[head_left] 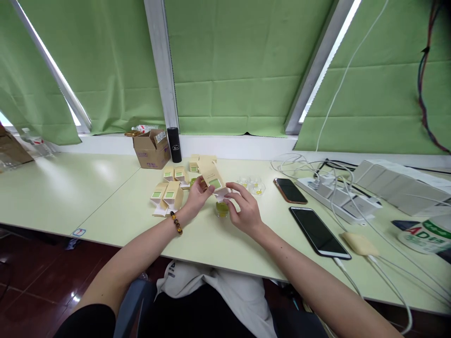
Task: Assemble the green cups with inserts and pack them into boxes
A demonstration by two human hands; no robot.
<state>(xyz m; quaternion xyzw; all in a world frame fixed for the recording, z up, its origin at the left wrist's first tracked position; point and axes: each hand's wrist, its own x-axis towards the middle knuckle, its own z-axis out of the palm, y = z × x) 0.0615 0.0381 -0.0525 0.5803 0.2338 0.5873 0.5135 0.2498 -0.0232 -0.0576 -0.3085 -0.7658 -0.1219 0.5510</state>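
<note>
A small cream paper box [210, 172] with a green window is tilted between my hands above the table. My left hand [197, 197] grips its left side, thumb near the window. At its lower right end, the fingers of my right hand [245, 209] pinch the white flap. Just below the box stands a small clear cup with green contents [221, 209]. Several like boxes [173, 196] stand to the left with their flaps out, and more boxes [194, 162] are behind. Small clear containers with yellow bits [255, 185] sit beyond my right hand.
A cardboard carton [151, 149] and a black cylinder [174, 144] stand at the back. Two phones [319, 231] lie to the right, near a power strip [338, 199] with tangled white cables. White boxes [398, 185] and a white-green container [428, 234] are at far right.
</note>
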